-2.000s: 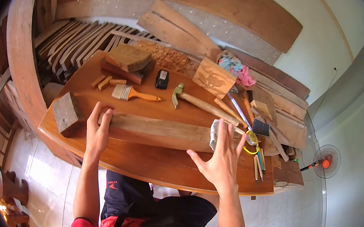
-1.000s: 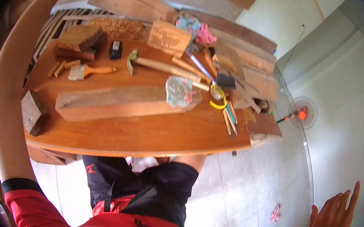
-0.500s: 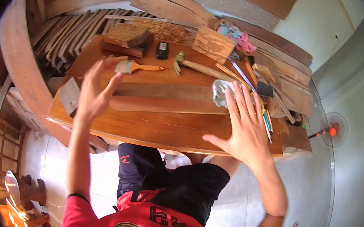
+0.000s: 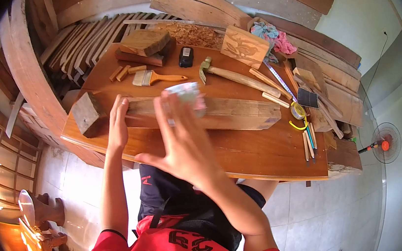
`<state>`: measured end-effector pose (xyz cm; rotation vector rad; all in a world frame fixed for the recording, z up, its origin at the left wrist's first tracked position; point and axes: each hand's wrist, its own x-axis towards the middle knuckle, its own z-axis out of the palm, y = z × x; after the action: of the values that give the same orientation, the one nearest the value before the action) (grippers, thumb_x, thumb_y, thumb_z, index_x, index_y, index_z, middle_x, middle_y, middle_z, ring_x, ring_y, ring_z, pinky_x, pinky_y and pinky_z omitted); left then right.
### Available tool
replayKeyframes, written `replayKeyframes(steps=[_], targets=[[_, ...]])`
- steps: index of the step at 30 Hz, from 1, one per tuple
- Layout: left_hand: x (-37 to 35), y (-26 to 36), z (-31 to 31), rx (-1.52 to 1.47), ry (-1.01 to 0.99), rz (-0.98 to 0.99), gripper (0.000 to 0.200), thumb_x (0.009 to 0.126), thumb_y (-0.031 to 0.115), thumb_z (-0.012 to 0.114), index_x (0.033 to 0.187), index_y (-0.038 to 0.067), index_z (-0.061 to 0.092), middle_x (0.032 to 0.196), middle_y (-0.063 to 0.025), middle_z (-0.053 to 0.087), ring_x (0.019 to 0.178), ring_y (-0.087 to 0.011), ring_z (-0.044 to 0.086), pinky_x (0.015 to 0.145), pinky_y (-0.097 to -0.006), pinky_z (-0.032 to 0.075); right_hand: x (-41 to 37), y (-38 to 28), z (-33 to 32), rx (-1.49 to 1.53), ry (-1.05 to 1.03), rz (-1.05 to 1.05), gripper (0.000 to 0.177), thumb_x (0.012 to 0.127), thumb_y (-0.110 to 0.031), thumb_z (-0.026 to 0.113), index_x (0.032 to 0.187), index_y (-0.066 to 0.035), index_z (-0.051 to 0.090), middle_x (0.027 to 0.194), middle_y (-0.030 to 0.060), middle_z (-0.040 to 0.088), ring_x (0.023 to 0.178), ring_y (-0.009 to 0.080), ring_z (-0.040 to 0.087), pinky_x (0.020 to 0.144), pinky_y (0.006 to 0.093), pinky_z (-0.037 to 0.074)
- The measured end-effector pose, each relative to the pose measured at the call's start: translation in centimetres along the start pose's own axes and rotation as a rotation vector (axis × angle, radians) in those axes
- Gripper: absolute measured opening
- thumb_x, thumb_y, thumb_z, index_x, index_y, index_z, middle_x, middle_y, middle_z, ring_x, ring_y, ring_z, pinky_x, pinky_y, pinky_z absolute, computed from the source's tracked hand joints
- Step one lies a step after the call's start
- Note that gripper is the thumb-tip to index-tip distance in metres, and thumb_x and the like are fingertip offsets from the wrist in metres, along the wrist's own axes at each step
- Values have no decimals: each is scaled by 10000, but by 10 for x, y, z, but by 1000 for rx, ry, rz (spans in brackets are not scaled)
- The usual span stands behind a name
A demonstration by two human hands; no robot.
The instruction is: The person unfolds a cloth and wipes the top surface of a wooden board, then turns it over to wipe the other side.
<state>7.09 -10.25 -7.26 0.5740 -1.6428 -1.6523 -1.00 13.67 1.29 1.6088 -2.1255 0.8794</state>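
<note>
A squared wooden beam lies lengthwise across the table. My left hand is at the beam's left end, its fingers straight and close together, the thumb hidden. Over the middle of the beam, my right hand has its fingers on a crumpled, light patterned cloth, with the thumb held out to the side. Both cloth and fingertips are blurred. To the left of the beam a small wooden block sits on the tabletop.
Behind the beam are a paintbrush, a hammer, a black box-shaped item and a carved wooden panel. At right lie a tape measure, pencils and a dark pad. Stacked slats line the back left.
My right hand has swept left along the beam, carrying the cloth from near its right end to the middle. My left hand has come down to the beam's left end.
</note>
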Motion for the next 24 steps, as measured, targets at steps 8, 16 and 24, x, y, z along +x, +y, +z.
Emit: replayKeyframes(steps=[8, 16, 24], targets=[[5, -5, 0, 129, -42, 80, 625, 1157, 374, 537, 1558, -106, 520, 1667, -218, 492, 1565, -270, 418, 1308, -374, 271, -45, 78, -76, -145, 123, 97, 1016, 971, -655, 733, 1644, 35, 411, 1676, 281, 447, 1528, 466, 467, 1269, 578, 367], [17, -38, 3, 105, 146, 118, 567, 1138, 342, 577, 1469, -119, 585, 1626, -230, 526, 1521, -306, 463, 1285, -393, 310, -11, 33, -19, -321, 84, 203, 1048, 948, -716, 696, 1532, 133, 508, 1596, 363, 504, 1547, 502, 430, 1314, 676, 204], [4, -1, 0, 124, -34, 79, 490, 1151, 326, 525, 1416, -71, 635, 1386, -167, 679, 1363, -251, 584, 1217, -383, 406, 17, -12, 34, -228, -18, 74, 1196, 891, -847, 634, 1648, 50, 402, 1694, 300, 411, 1597, 446, 366, 1337, 684, 126]])
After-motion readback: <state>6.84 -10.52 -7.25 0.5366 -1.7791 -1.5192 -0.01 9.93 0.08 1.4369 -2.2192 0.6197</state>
